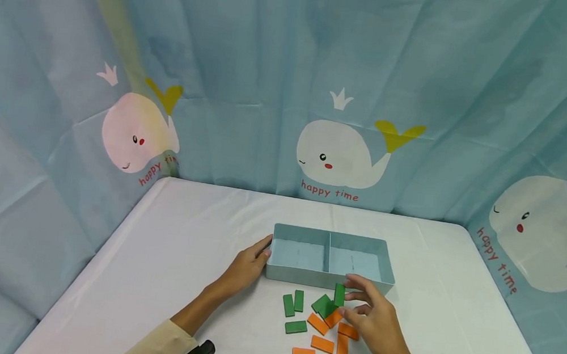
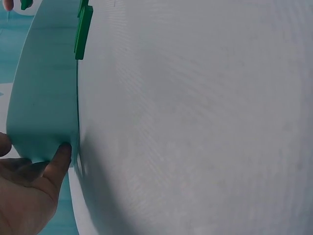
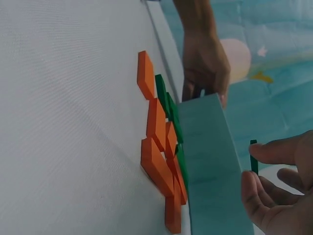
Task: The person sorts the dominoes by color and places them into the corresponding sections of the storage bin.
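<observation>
A pale blue two-compartment box (image 1: 297,275) stands on the white table, both compartments bare inside. My left hand (image 1: 246,266) holds its left end, and in the left wrist view a fingertip (image 2: 64,150) presses the wall near the corner. Between thumb and fingers, my right hand (image 1: 374,321) pinches a small green block (image 1: 339,294) upright, in front of the box's right half. The right wrist view shows that block (image 3: 254,156) raised above the box's rim. Below lie several loose green blocks (image 1: 296,327) and orange blocks (image 1: 322,345), some overlapping.
A blue curtain (image 1: 246,139) printed with whales hangs behind the white table (image 1: 207,221) and along its sides. Near the left sleeve (image 1: 165,342) is a small black object (image 1: 201,352). The orange blocks lie mostly nearer the front, the green ones nearer the box.
</observation>
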The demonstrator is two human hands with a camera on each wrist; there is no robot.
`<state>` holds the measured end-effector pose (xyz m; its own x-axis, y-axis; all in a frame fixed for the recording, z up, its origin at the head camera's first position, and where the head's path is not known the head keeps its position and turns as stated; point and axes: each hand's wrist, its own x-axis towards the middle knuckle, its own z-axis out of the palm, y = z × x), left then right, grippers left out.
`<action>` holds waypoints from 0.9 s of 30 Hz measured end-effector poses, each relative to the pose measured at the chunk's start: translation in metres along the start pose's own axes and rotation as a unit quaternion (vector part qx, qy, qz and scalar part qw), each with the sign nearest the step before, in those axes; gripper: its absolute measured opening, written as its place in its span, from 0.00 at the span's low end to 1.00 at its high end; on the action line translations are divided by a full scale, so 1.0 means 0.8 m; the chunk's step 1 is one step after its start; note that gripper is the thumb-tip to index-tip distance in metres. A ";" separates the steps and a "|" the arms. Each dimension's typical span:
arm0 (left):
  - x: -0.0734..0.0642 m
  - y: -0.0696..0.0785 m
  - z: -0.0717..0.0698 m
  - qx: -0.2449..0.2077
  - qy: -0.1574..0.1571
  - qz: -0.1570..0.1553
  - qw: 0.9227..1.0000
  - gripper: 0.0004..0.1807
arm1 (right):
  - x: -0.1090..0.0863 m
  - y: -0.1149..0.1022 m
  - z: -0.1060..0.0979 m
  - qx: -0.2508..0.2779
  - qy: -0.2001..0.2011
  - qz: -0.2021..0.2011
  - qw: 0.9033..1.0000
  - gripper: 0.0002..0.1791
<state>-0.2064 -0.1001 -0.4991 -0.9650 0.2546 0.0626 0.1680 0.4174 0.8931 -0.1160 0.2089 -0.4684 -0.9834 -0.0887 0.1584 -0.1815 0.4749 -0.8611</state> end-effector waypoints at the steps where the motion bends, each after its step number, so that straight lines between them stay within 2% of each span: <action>1: 0.000 0.000 0.000 0.000 0.000 0.000 1.000 0.30 | 0.001 0.000 0.001 0.002 0.000 0.000 1.000 0.37; 8: -0.001 0.003 0.000 -0.007 -0.002 -0.005 1.000 0.30 | 0.007 -0.002 0.005 0.023 -0.007 0.002 1.000 0.37; 13: 0.001 0.003 0.002 -0.004 -0.002 -0.008 1.000 0.30 | 0.011 -0.004 0.007 0.025 -0.010 -0.011 1.000 0.36; 19: 0.002 0.002 0.002 0.003 -0.002 0.000 1.000 0.30 | 0.016 -0.010 0.010 0.034 -0.011 -0.020 0.999 0.36; 27: 0.000 0.001 0.002 0.007 0.006 -0.001 1.000 0.30 | 0.027 -0.018 0.019 0.069 -0.017 -0.005 0.997 0.36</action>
<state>-0.2059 -0.0987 -0.4994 -0.9677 0.2433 0.0655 0.1680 0.4296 0.8872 -0.1351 0.1870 -0.4600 -0.9803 -0.1248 0.1533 -0.1880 0.3495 -0.9179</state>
